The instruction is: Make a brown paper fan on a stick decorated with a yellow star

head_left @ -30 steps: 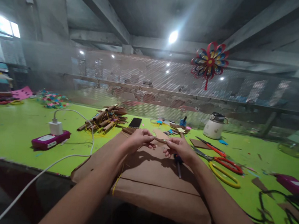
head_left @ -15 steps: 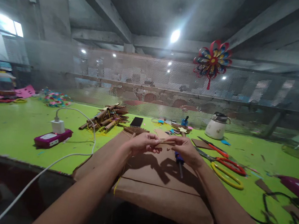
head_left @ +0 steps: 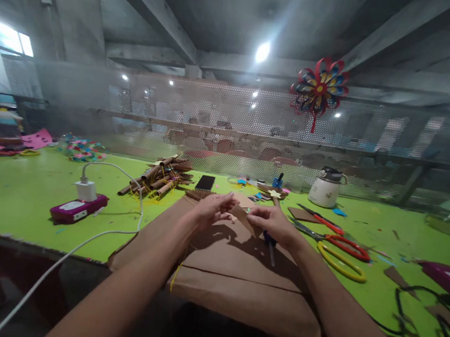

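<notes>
My right hand (head_left: 275,225) pinches a small piece of brown paper (head_left: 245,219) between thumb and fingers, above the large brown paper sheet (head_left: 230,289). At the paper's left edge is my left hand (head_left: 212,210), its fingers spread; whether a fingertip touches the piece I cannot tell. Partly hidden below my right hand lies a blue tool (head_left: 270,239) with a thin pale tip. A pleated brown paper fan (head_left: 198,194) lies just beyond my left hand.
Scissors with red handles (head_left: 348,248) and yellow-handled ones (head_left: 342,264) lie to the right. Rolled brown paper tubes (head_left: 153,179) are piled left of a phone (head_left: 206,182). A white cable (head_left: 89,238) crosses the left side. A white flask (head_left: 324,189) stands at the back.
My left hand has opened its fingers and drawn slightly away from the brown paper piece. The piece has turned and now shows its flat face, held in my right hand.
</notes>
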A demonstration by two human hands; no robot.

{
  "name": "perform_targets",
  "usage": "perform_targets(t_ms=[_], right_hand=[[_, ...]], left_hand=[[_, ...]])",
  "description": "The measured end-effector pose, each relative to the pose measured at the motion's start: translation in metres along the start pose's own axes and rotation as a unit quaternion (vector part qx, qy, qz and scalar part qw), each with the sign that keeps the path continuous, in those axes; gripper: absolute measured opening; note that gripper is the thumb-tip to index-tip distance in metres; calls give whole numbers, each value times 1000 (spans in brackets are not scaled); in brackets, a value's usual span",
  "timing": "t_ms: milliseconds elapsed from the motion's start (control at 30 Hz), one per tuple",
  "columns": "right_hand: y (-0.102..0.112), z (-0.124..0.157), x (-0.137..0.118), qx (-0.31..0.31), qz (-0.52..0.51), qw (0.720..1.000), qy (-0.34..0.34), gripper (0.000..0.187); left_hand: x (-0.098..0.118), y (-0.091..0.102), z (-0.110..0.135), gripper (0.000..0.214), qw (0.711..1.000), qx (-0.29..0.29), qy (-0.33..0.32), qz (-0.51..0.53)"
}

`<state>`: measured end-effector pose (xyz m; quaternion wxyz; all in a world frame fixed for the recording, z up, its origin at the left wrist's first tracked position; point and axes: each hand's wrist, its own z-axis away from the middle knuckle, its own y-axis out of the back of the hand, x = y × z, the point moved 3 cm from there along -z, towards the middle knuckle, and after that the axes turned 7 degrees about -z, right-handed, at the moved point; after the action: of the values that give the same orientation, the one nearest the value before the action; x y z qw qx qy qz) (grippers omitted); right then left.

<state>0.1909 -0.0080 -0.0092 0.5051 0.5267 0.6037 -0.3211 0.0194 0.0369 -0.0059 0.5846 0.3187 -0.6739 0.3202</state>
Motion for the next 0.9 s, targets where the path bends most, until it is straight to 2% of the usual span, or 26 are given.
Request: perform_targets(t_ms=[67,200,267,433,667,767,900], right_hand=[[1,0,4,-11,31,999,-14,25],[0,-1,6,-12,85,996,4,26],[-2,-2,6,0,89,996,8,26],[-1,-2,0,45,18,998,41,25],[6,-2,0,76,-27,995,62,21],[8,-3,2,78,-34,994,66,18],[5,-2,0,59,-23,996,56,15]], left_hand=[[4,-2,1,37,998,-6,-26,-64],[6,-14,5,35,979,-59,-53,-185],[5,-15,5,34,980,-57,-56,-181],[0,-5,1,34,993,2,-59,-102],[-2,-4,-3,31,994,19,-81,-76],[1,-6,-1,29,991,4,-84,-103],[6,-7,2,32,975,-55,-71,-201]])
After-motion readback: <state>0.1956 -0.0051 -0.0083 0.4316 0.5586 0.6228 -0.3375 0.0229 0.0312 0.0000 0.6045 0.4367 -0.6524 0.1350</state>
